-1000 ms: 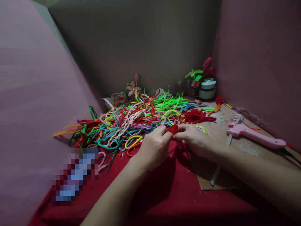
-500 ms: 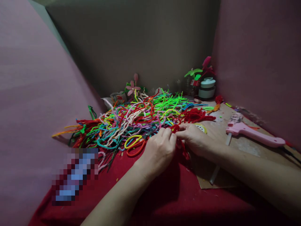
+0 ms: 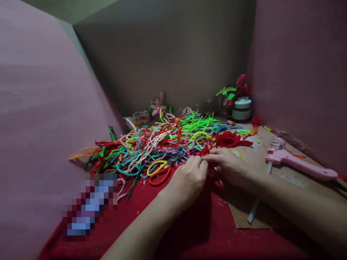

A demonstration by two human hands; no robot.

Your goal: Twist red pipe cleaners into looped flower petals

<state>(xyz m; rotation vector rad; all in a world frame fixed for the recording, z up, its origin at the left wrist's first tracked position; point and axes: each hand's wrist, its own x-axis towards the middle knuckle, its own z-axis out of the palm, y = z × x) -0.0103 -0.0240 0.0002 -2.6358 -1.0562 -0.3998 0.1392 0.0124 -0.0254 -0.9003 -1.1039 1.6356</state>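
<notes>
Both my hands meet in front of a pile of coloured pipe cleaners (image 3: pixel 162 137). My left hand (image 3: pixel 191 177) is closed on a red pipe cleaner (image 3: pixel 204 151), which shows as a loop above the fingers. From the other side my right hand (image 3: pixel 230 164) pinches the same red piece, fingertips against the left hand. Part of the red piece hangs below, mostly hidden by the hands. Scissors (image 3: pixel 158 173) with yellow and orange handles lie just left of my left hand. A bundle of red pipe cleaners (image 3: pixel 229 139) rests beyond my right hand.
A pink glue gun (image 3: pixel 300 162) lies on a cardboard sheet (image 3: pixel 244 220) at the right, its clear glue stick pointing toward me. At the back stand a lidded jar (image 3: pixel 241 108) and pipe-cleaner flowers (image 3: pixel 158 106). A blurred-out object (image 3: pixel 92 206) lies front left on the red cloth (image 3: pixel 184 238).
The whole view has shifted slightly, so everything sits a little lower and further right. Both hands keep hold of the red pipe cleaner, with only small finger movement.
</notes>
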